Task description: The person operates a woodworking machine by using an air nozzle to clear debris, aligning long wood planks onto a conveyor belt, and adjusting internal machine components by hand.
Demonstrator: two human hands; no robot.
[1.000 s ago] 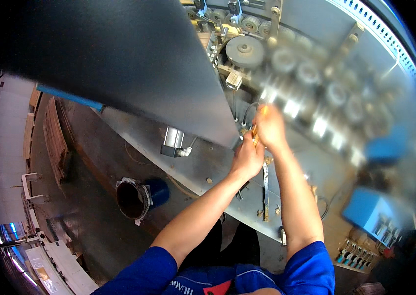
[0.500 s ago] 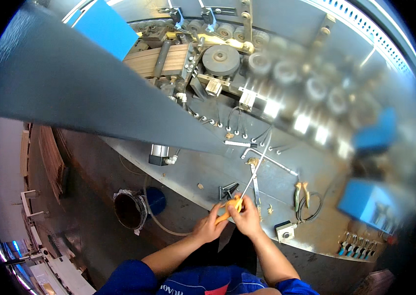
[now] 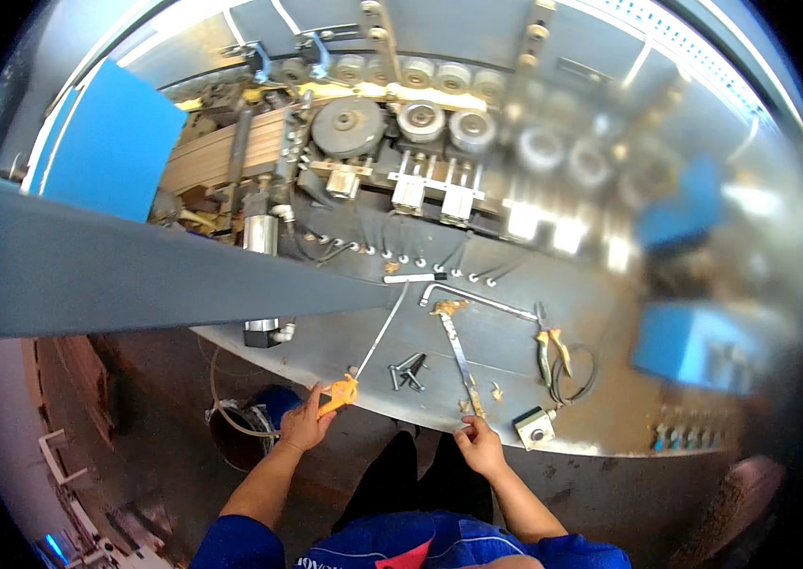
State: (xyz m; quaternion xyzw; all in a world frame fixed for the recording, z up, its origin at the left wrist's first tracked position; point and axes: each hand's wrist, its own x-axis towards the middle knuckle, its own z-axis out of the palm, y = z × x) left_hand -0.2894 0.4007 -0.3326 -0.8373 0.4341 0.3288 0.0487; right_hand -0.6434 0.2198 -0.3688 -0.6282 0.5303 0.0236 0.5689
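My left hand (image 3: pixel 304 423) is closed round the handle of an orange air blow gun (image 3: pixel 337 393), held at the table's front edge. Its long thin nozzle (image 3: pixel 381 329) points away over the steel tabletop. A pale hose runs toward this hand from the left. My right hand (image 3: pixel 480 446) is at the front edge too, its fingers pinched at the near end of a flat metal strip (image 3: pixel 459 353). That strip lies on the table, smeared with brownish residue. Several dark bolts (image 3: pixel 408 371) lie between the hands.
Beyond lie a hex key (image 3: pixel 482 300), a white marker (image 3: pixel 411 279) and pliers (image 3: pixel 551 351). A switch box (image 3: pixel 535 428) sits right of my right hand. Machine rollers (image 3: pixel 348 127) line the back. A grey beam (image 3: pixel 164 270) juts in from the left; a bucket (image 3: pixel 235 438) stands below.
My hands have parted. The left has carried the blow gun leftward; the right has let go of it and come to the metal strip's near end. The view has shifted.
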